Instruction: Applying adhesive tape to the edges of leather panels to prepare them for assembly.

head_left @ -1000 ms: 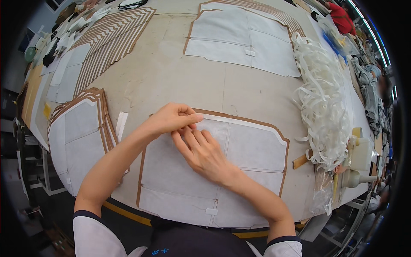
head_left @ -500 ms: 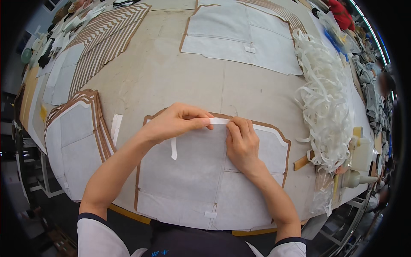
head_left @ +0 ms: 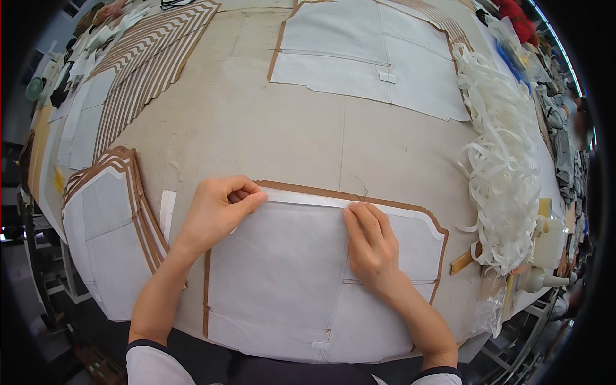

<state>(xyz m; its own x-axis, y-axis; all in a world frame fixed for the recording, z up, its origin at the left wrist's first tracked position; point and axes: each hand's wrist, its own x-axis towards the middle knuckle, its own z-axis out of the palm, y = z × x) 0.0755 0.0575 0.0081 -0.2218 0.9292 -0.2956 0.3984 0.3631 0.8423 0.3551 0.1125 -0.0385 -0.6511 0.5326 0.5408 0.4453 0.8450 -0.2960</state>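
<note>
A light grey garment panel (head_left: 276, 269) with brown edges lies flat on the table before me. Along its far edge runs a narrow white tape (head_left: 301, 197), stretched straight between my hands. My left hand (head_left: 217, 212) pinches the tape between thumb and fingers near the panel's far left corner, which it partly hides. A small white bit of tape shows just under that hand. With bunched fingertips, my right hand (head_left: 372, 240) holds the tape down against the panel near the middle of the edge. A loose thread curls beside those fingertips.
A heap of white tape (head_left: 504, 160) lies to the right, near a pale nozzle bottle (head_left: 536, 280) and a brown strip (head_left: 462, 262). Stacked brown-edged panels (head_left: 106, 237) sit at left. More panels (head_left: 333, 38) and fanned striped layers (head_left: 151, 70) lie at the far side.
My left hand has moved left along the far edge, away from the right hand, lengthening the straight tape between them. The hanging tape tail is now mostly hidden. The view has shifted slightly.
</note>
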